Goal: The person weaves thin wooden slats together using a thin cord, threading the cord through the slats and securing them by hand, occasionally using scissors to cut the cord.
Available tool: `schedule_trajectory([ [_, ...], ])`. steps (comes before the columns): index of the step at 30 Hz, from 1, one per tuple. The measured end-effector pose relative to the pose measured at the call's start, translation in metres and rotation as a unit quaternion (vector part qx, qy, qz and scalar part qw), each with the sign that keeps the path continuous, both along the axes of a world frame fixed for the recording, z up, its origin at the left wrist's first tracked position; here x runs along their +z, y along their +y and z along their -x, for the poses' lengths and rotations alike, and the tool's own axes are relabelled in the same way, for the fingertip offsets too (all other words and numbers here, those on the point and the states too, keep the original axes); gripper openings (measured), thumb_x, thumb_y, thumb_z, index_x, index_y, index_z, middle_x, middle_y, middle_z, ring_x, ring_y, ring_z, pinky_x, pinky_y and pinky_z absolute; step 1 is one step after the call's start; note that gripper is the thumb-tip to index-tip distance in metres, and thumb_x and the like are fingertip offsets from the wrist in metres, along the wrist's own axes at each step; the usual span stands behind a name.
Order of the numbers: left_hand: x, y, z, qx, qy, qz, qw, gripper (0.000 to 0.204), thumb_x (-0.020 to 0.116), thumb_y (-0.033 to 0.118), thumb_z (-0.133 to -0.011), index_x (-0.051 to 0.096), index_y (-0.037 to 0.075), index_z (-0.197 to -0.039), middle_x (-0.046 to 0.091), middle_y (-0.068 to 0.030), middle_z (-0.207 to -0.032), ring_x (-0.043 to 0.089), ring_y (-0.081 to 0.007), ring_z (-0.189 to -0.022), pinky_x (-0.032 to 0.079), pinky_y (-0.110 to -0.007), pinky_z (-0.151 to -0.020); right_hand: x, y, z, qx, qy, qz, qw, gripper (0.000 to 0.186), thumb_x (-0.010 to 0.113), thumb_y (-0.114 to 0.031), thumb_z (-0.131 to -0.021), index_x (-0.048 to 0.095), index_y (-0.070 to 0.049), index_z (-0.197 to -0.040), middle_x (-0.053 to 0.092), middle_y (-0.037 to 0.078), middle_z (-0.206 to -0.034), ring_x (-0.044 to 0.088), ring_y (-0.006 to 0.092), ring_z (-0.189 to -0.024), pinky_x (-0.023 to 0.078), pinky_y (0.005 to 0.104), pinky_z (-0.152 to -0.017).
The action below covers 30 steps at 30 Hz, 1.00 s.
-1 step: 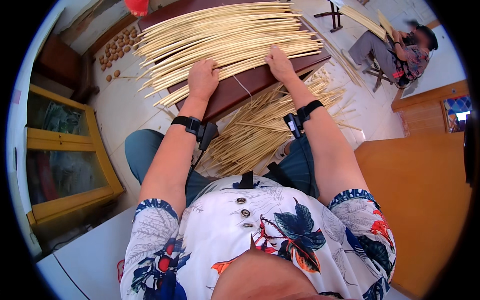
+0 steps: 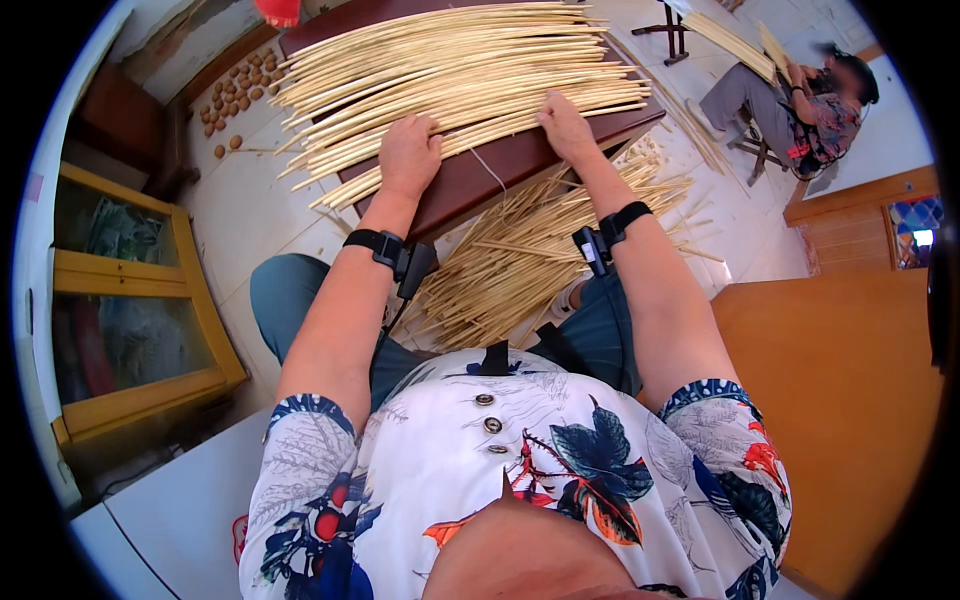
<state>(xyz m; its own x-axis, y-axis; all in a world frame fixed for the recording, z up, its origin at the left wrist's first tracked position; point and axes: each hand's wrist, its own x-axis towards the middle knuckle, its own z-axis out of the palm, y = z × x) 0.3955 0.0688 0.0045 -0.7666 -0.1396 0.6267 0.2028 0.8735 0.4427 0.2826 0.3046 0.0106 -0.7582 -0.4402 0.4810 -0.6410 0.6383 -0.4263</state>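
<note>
Long pale-yellow stalks [image 2: 450, 70] lie side by side in a wide layer across a dark red table [image 2: 455, 195]. At the layer's near edge, my left hand [image 2: 408, 158] is closed round stalks, its fingers curled. Farther right along the same edge, my right hand [image 2: 567, 128] grips the stalks too, with its fingertips partly hidden. Between the hands, a thin white cord [image 2: 488, 168] hangs from the stalks over the table's front side. Both forearms wear black wrist straps with small devices.
A loose heap of stalks [image 2: 500, 270] covers the floor between my legs and the table. Round brown objects [image 2: 238, 92] lie on the floor at far left. A yellow-framed glass cabinet [image 2: 140, 290] stands left. At far right a seated person [image 2: 800, 110] holds a stalk panel [image 2: 730, 45].
The picture has shifted very slightly. Both hands stay at the near edge of the stalks, with no clear movement.
</note>
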Motion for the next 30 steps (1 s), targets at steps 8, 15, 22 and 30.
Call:
schedule_trajectory([
  [8,0.007,0.002,0.007,0.017,0.035,0.042,0.998,0.007,0.061,0.009,-0.069,0.063,0.01,-0.076,0.056,-0.008,-0.072,0.054,-0.0281,-0.075,0.044,-0.038,-0.066,0.048,-0.001,-0.03,-0.06,-0.056,0.15,0.985,0.022,0.059,-0.023,-0.081,0.052,-0.004,-0.09,0.06,0.01,-0.076,0.06,0.0204,-0.071,0.047,0.0309,-0.062],
  [15,0.003,0.001,0.014,0.064,0.009,0.026,0.998,0.004,0.066,0.013,-0.064,0.064,0.01,-0.064,0.056,-0.0086,-0.072,0.054,-0.0284,-0.075,0.045,-0.038,-0.067,0.067,-0.038,-0.088,-0.001,-0.41,0.264,0.873,0.018,0.047,-0.023,-0.089,0.041,-0.01,-0.1,0.055,0.011,-0.066,0.057,0.0169,-0.048,0.044,0.0252,-0.037],
  [22,0.011,-0.003,0.016,0.051,-0.034,0.034,0.998,0.008,0.068,0.015,-0.063,0.063,0.008,-0.062,0.057,-0.0098,-0.073,0.054,-0.0291,-0.075,0.045,-0.038,-0.068,0.049,-0.066,-0.092,0.025,-0.44,0.2,0.875,0.013,0.049,-0.018,-0.087,0.047,-0.008,-0.094,0.055,0.008,-0.063,0.054,0.0133,-0.045,0.041,0.0231,-0.036],
  [30,0.014,-0.006,0.017,0.036,-0.066,0.067,0.995,0.008,0.065,0.014,-0.066,0.061,0.008,-0.065,0.057,-0.0094,-0.075,0.053,-0.0289,-0.078,0.044,-0.037,-0.073,0.04,-0.088,-0.087,0.011,-0.433,0.151,0.888,0.013,0.053,-0.017,-0.083,0.054,-0.005,-0.086,0.057,0.004,-0.059,0.05,0.0091,-0.044,0.038,0.021,-0.036],
])
